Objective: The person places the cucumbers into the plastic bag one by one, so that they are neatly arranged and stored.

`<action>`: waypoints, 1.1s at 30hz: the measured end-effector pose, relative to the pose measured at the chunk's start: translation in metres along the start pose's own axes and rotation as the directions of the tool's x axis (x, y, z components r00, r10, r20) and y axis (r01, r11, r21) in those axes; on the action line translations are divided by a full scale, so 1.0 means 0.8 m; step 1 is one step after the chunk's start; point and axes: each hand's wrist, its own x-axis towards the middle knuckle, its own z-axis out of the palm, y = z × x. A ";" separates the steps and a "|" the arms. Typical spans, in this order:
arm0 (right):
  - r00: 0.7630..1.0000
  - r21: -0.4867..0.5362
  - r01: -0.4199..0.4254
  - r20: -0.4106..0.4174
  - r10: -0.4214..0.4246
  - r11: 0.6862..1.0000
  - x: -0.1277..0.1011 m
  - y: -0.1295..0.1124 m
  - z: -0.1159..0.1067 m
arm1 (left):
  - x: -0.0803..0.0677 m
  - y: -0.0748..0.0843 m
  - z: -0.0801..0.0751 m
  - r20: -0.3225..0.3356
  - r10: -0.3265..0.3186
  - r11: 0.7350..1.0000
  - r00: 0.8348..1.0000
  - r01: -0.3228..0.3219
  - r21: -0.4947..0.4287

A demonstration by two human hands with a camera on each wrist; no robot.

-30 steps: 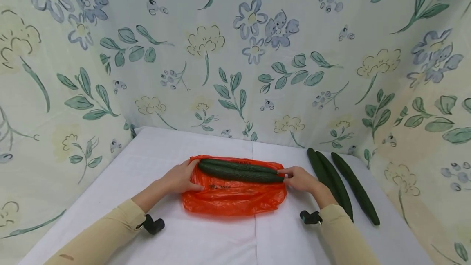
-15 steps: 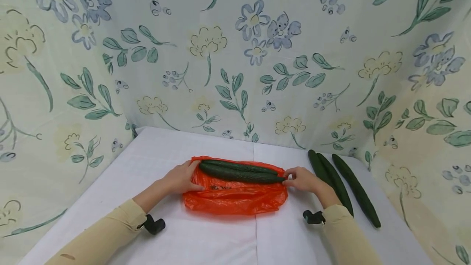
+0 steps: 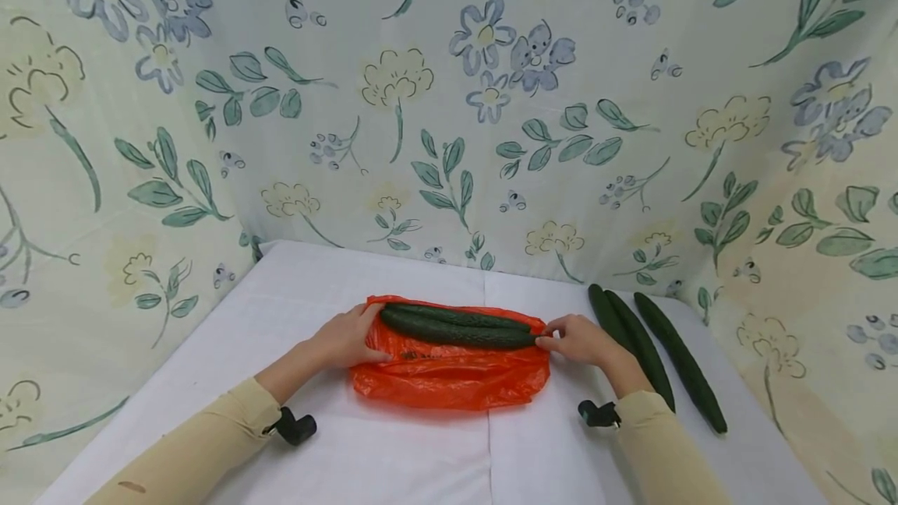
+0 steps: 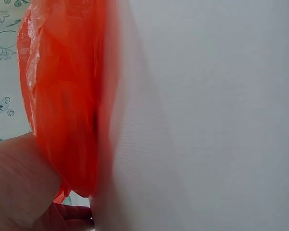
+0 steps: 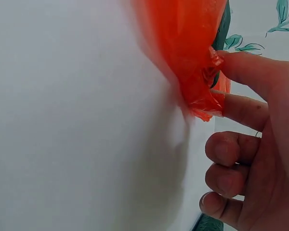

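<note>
Two dark green cucumbers (image 3: 456, 329) lie side by side across the opening of a thin red plastic bag (image 3: 449, 390) on the table. At the bag's left end, my left hand (image 3: 348, 340) holds it, thumb over the front and fingers towards the back. My right hand (image 3: 578, 340) pinches the bag's right edge between thumb and index finger, right by the front cucumber's tip. In the right wrist view, the crumpled edge of the bag (image 5: 197, 62) wraps the index finger while the other fingers curl. The left wrist view shows the bag's side (image 4: 62, 96), with most left fingers hidden.
Beside my right forearm lie three more cucumbers (image 3: 679, 361), pointing away from me. The table has a white cloth (image 3: 393, 458) with a seam down its middle. Floral curtains (image 3: 449, 139) stand behind and at both sides.
My right index finger has drawn back from the rear cucumber's end to the bag's edge, and the thumb has come up at the front cucumber's tip. The left hand stays nearly still.
</note>
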 end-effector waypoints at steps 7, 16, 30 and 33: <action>0.999 0.035 0.034 -0.009 -0.033 0.999 0.004 -0.003 0.012 | 0.000 0.000 -0.002 0.009 -0.017 1.000 1.000 0.017 -0.020; 0.999 0.011 0.036 -0.033 -0.036 0.999 0.007 -0.004 0.020 | 0.000 0.002 -0.001 0.017 -0.020 0.999 1.000 0.021 -0.035; 0.998 0.054 -0.024 -0.062 0.027 0.998 0.009 -0.014 0.015 | 0.000 0.000 0.000 0.028 -0.027 0.999 0.999 0.027 -0.028; 0.997 0.105 -0.002 -0.082 0.011 0.994 0.017 -0.016 0.016 | 0.001 0.000 0.001 0.024 -0.024 0.999 0.999 0.025 -0.032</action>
